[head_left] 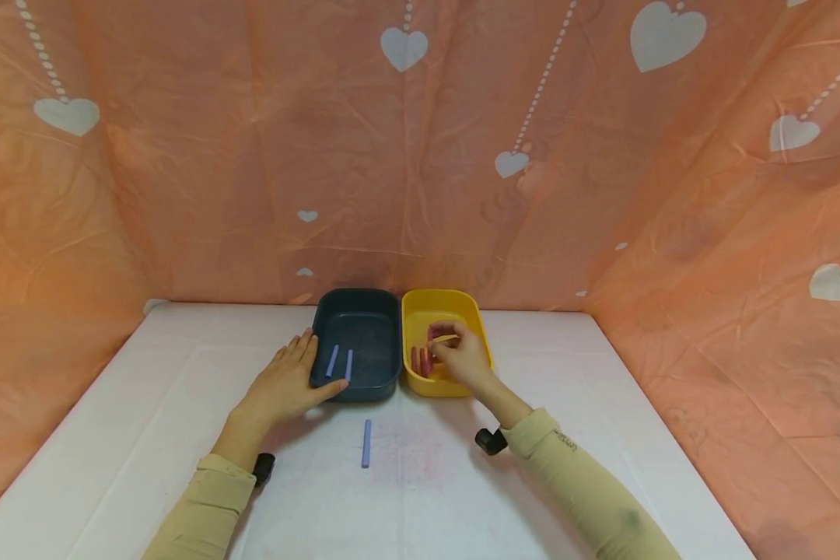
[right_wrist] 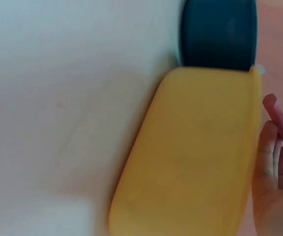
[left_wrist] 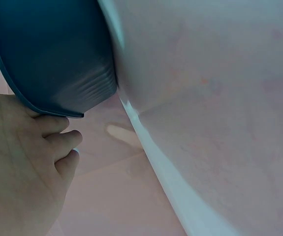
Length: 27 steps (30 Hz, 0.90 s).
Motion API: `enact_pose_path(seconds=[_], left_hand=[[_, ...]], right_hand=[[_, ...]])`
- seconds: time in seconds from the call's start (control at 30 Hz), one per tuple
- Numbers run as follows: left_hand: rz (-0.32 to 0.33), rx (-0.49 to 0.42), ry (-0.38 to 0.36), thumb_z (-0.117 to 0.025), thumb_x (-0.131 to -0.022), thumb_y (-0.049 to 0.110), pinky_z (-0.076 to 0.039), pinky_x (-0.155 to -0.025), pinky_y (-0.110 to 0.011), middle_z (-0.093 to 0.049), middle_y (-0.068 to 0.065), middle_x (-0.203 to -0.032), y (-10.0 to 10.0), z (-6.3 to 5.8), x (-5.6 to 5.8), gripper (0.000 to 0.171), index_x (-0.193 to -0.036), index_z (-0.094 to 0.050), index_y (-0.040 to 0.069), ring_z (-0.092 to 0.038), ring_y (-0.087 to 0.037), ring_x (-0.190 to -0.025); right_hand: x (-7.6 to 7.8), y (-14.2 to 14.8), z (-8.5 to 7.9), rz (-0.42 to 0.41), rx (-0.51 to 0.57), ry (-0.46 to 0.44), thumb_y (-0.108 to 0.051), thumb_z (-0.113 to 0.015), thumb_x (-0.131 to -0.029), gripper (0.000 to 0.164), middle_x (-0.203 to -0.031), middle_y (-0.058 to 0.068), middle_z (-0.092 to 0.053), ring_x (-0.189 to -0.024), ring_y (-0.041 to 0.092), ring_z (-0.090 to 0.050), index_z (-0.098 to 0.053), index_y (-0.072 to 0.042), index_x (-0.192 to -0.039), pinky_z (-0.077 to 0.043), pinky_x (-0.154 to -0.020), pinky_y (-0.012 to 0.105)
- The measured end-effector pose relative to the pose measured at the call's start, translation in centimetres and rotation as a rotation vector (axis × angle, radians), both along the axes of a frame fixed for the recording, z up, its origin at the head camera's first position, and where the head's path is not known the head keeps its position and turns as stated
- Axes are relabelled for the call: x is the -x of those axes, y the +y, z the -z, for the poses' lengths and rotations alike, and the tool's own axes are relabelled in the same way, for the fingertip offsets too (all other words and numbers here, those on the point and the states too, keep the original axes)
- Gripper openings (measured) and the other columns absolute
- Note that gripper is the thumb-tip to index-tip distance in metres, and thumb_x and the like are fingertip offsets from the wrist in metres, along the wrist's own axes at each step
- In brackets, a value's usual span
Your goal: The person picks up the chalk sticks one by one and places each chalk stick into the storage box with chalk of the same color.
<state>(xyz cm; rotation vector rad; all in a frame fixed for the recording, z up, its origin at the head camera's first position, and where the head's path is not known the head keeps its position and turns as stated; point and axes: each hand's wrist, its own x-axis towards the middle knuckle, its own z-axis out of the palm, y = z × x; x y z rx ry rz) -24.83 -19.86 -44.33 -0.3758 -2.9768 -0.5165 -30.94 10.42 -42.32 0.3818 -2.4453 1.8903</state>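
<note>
My right hand (head_left: 462, 359) is over the yellow bin (head_left: 448, 296), pinching a pink chalk stick (right_wrist: 277, 113) between thumb and fingers. Below it, several reddish-pink chalk sticks (head_left: 414, 359) stand inside that bin. My left hand (head_left: 290, 383) rests on the dark blue bin (head_left: 358, 393) at its near left corner, fingers straight along the left rim and thumb over the front rim. In the left wrist view, the fingers (left_wrist: 62, 143) lie against the rim's outer side. Two blue-violet chalk sticks (head_left: 332, 362) lie in the dark blue bin.
A third blue-violet chalk stick (head_left: 366, 443) lies on the white-covered table (head_left: 308, 513), in front of the bins. Both bins stand side by side near the back edge. Behind them hangs an orange cloth (head_left: 350, 171) with white hearts, which also covers both sides.
</note>
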Motion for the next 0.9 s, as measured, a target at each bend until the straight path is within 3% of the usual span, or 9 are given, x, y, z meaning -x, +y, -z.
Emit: enact_pose_path(seconds=[0.33, 0.5, 0.73, 0.9], left_hand=[[0.000, 0.000, 0.003, -0.043, -0.078, 0.080, -0.015, -0.114, -0.054, -0.013, -0.024, -0.155, -0.1, 0.1, 0.0, 0.115, -0.147, -0.018, -0.008, -0.015, -0.041, -0.142], [0.003, 0.000, 0.004, -0.042, -0.079, 0.080, -0.015, -0.114, -0.054, -0.013, -0.024, -0.155, -0.1, 0.2, 0.0, 0.114, -0.147, -0.018, -0.009, -0.015, -0.042, -0.141], [0.004, -0.003, 0.014, -0.044, -0.079, 0.078, -0.016, -0.114, -0.054, -0.014, -0.025, -0.155, 0.0, 0.1, 0.0, 0.113, -0.147, -0.019, -0.009, -0.016, -0.042, -0.141], [0.002, -0.008, 0.027, -0.046, -0.080, 0.076, -0.017, -0.113, -0.054, -0.016, -0.025, -0.154, 0.0, -0.1, -0.1, 0.111, -0.146, -0.021, -0.009, -0.017, -0.042, -0.141]], right_hand=[[2.4, 0.8, 0.6, 0.011, -0.049, -0.042, 0.001, -0.067, -0.083, 0.031, -0.103, 0.017, -0.061, -0.076, 0.021, -0.065, -0.061, 0.001, -0.113, -0.058, -0.067, 0.034], [3.4, 1.1, 0.9, 0.026, -0.102, -0.116, 0.000, -0.069, -0.082, 0.032, -0.102, 0.015, -0.062, -0.075, 0.018, -0.064, -0.061, -0.001, -0.113, -0.058, -0.071, 0.036], [4.2, 0.8, 0.5, 0.001, -0.113, -0.295, 0.001, -0.064, -0.087, 0.031, -0.107, 0.018, -0.061, -0.080, 0.025, -0.067, -0.058, 0.001, -0.117, -0.056, -0.080, 0.040], [5.0, 0.8, 1.1, -0.001, -0.210, -0.315, -0.003, -0.066, -0.086, 0.029, -0.102, 0.013, -0.063, -0.080, 0.021, -0.066, -0.060, -0.001, -0.115, -0.056, -0.079, 0.033]])
